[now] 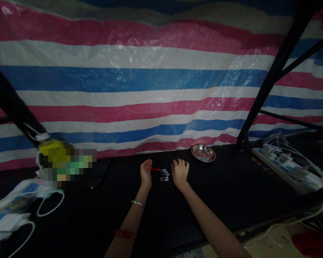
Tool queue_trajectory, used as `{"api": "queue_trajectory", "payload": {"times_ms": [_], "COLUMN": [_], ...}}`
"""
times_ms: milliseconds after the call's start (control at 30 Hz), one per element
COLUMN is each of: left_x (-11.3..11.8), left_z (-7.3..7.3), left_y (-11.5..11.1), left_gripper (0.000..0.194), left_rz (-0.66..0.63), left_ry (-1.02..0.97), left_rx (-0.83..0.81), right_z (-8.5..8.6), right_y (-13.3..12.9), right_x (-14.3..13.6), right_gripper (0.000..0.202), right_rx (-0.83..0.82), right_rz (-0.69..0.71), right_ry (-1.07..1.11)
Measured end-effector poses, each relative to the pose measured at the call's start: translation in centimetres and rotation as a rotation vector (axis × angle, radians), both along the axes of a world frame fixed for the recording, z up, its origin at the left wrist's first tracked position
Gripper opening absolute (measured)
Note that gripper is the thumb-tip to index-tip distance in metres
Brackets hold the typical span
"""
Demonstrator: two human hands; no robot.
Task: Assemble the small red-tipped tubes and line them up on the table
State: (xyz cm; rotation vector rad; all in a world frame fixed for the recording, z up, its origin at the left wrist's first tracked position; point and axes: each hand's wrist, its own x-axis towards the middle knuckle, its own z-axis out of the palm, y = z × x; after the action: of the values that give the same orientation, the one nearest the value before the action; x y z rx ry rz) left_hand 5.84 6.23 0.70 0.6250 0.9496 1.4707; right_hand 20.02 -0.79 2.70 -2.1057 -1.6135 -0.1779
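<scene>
Several slim pens (164, 174) lie side by side on a black tabletop (118, 222). One has a red barrel (155, 169); the others are dark, with pale, shiny ends pointing right. My left hand (145, 172) is at their left end, set on its edge with the palm turned toward them and the fingers stretched upward. On the opposite side, my right hand (180, 172) rests back up, its fingers slightly bent and apart, just beyond the pale ends. Neither hand holds anything that I can see. The dark barrels blend into the table.
A round metal dish (203, 153) stands behind my right hand. Power strips with cables lie at the left (16, 204) and right (288, 165). A yellow object (55, 152) is at the back left, partly pixelated. Black frame posts (271, 86) and a striped plastic sheet (140, 79) bound the table.
</scene>
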Motion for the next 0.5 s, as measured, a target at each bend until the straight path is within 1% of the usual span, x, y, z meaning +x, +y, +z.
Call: {"api": "queue_trajectory", "payload": {"times_ms": [133, 500], "left_x": [0.1, 0.1], "left_z": [0.0, -0.2], "left_y": [-0.1, 0.0], "left_gripper": [0.030, 0.031], "left_rz": [0.006, 0.001], "left_ry": [-0.004, 0.012], "left_rx": [0.003, 0.029], "right_z": [-0.3, -0.5], "right_y": [0.0, 1.9], "right_x": [-0.8, -1.6], "right_gripper": [0.033, 0.032], "right_rx": [0.006, 0.009], "right_rz": [0.036, -0.006], "right_ry": [-0.017, -0.033]}}
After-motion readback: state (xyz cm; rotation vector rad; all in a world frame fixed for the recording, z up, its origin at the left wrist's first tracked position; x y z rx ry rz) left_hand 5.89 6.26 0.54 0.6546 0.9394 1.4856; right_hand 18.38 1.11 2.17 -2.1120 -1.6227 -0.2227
